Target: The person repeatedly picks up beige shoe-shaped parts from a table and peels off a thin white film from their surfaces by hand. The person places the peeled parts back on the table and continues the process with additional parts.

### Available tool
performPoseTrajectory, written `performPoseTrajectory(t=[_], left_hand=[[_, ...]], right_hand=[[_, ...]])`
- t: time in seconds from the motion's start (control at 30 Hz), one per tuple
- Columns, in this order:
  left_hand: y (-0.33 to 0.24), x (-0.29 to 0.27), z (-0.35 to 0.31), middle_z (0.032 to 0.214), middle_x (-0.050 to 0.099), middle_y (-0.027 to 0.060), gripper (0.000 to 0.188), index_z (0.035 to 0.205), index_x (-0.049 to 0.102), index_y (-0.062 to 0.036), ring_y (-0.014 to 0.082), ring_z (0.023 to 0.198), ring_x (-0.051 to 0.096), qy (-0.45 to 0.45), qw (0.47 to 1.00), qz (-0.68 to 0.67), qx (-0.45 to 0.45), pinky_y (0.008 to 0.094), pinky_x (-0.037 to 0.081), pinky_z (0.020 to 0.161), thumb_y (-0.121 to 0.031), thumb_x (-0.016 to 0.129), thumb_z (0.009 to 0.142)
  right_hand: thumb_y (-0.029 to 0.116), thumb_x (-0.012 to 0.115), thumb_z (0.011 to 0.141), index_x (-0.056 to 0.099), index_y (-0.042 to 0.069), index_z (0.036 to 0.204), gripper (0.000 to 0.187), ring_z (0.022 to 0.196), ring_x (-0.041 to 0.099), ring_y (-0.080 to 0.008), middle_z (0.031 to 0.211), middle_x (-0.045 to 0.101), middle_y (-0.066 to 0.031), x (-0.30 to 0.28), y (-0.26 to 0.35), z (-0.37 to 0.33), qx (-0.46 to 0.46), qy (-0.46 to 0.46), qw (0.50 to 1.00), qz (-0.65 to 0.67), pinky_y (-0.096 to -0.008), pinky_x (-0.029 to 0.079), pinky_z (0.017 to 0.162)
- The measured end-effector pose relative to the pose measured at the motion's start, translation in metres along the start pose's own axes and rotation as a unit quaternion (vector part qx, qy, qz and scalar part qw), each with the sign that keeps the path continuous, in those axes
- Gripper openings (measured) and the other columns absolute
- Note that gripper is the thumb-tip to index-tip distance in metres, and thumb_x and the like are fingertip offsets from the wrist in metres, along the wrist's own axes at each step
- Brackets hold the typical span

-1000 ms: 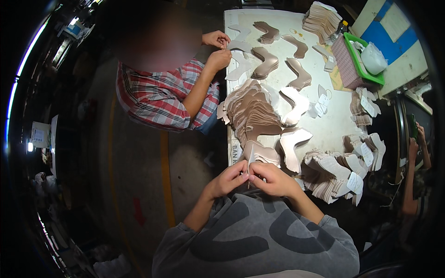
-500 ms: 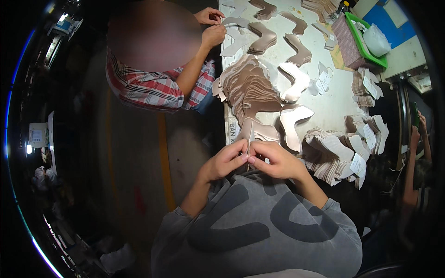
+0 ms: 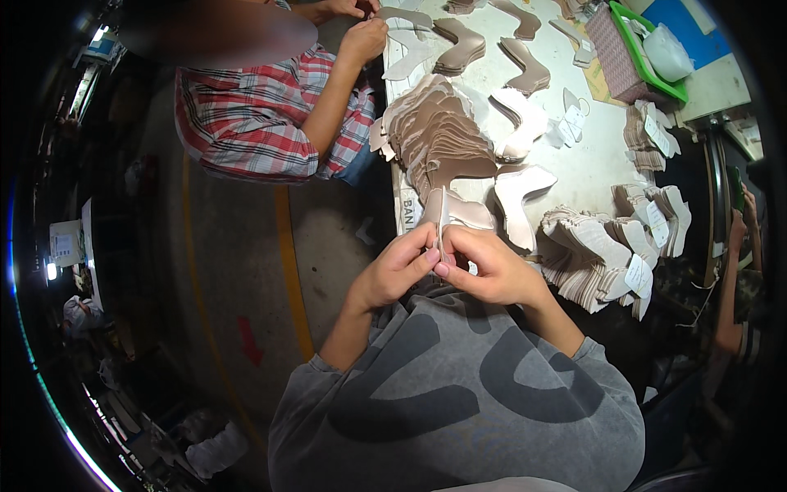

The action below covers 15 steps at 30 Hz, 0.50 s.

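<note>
Both hands [image 3: 447, 266] pinching beige cutout [image 3: 447, 215], stacks [image 3: 438, 131] beyond.

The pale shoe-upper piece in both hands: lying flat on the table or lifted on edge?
Lifted on edge. The pale piece stands edge-up, pinched between left hand and right hand, at the table edge.

Beige cut piece [image 3: 447, 215] — upright, pinched at table edge.

White worktable [image 3: 590, 168]: fanned stack of tan boot-shaped cutouts [image 3: 438, 135], scattered single cutouts [image 3: 525, 123], pale tagged stacks [image 3: 602, 250] near edge, green tray [image 3: 656, 61] far corner.
</note>
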<state>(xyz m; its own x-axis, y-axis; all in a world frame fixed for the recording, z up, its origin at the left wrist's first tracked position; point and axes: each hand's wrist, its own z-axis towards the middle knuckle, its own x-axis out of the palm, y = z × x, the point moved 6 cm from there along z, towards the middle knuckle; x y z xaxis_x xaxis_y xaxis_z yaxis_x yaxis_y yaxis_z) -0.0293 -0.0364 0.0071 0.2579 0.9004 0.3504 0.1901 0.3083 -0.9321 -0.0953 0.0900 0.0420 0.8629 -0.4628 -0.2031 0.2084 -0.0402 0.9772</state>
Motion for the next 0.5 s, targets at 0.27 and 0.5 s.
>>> performPoseTrajectory(t=[0.27,0.5], left_hand=[[-0.053,-0.009,-0.003,0.114,0.060,0.0112,0.028,0.115,0.065,-0.0073,0.0315,0.106,0.052,-0.196,0.825,0.498,0.182,0.0430,0.039,0.098,-0.024,0.070,0.094],[-0.059,0.001,-0.004,0.097,0.060,0.0067,0.028,0.089,0.061,-0.0078,0.0270,0.092,0.049,-0.206,0.805,0.511,0.221,0.0410,0.038,0.086,-0.033,0.068,0.099]], right_hand=[[0.012,0.065,0.092,0.056,0.003,0.091,0.013,0.076,0.062,-0.0336,0.083,0.059,-0.0142,-0.003,0.014,-0.003,-0.003,-0.051,0.991,-0.120,-0.0418,0.049,0.068],[0.007,0.066,0.093,0.061,0.003,0.088,0.008,0.071,0.061,-0.0312,0.079,0.059,-0.0115,-0.017,0.025,-0.001,-0.024,-0.147,0.978,-0.143,-0.0396,0.048,0.065]])
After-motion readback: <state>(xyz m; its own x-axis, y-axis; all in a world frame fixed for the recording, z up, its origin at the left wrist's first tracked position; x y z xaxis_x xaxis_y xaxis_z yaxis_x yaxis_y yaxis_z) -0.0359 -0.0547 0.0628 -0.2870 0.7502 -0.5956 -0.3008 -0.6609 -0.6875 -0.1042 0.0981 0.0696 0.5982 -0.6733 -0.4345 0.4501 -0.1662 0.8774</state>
